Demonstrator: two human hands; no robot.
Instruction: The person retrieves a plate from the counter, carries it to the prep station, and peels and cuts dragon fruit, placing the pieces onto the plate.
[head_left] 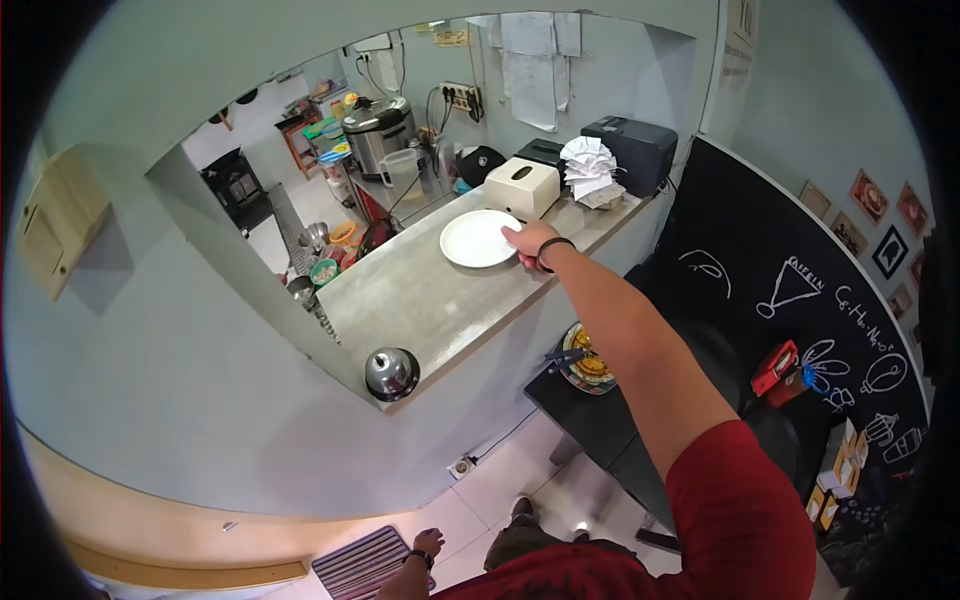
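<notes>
My right hand (533, 243) grips the near right rim of a round white plate (477, 239), thumb on top. The plate is over the grey counter (400, 305) of a wall opening; whether it rests on the surface or is slightly raised, I cannot tell. Just behind it stands a cream tissue box (522, 188). Low in the view, my left hand (428, 543) hangs beside my body with its fingers loosely bent and nothing in it.
A silver call bell (391, 374) sits at the counter's near left corner. Crumpled receipts (592, 172) lie by a dark printer (632, 152). Below on the right, a black table (565, 405) bears a patterned plate of food (588, 368). A rice cooker (378, 130) stands beyond the opening.
</notes>
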